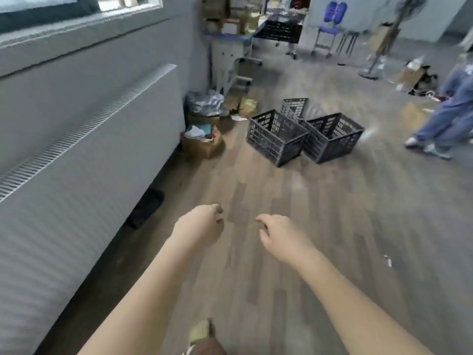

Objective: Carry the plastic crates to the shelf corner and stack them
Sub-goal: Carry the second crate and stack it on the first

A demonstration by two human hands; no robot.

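Three dark grey plastic crates stand on the wooden floor ahead. The nearest crate (275, 137) is on the left, a second crate (332, 137) touches it on the right, and a third crate (294, 106) lies tipped behind them. My left hand (199, 228) and my right hand (279, 237) reach forward over the floor, well short of the crates. Both hands hold nothing, with fingers loosely curled and apart. The picture is blurred.
A long white radiator cover (89, 155) runs along the left wall. Cardboard boxes and a bag (202, 124) sit at its far end, beside a shelf (230, 47) loaded with boxes. Another person's legs (445, 119) stand at the right. A blue chair (330, 26) is at the back.
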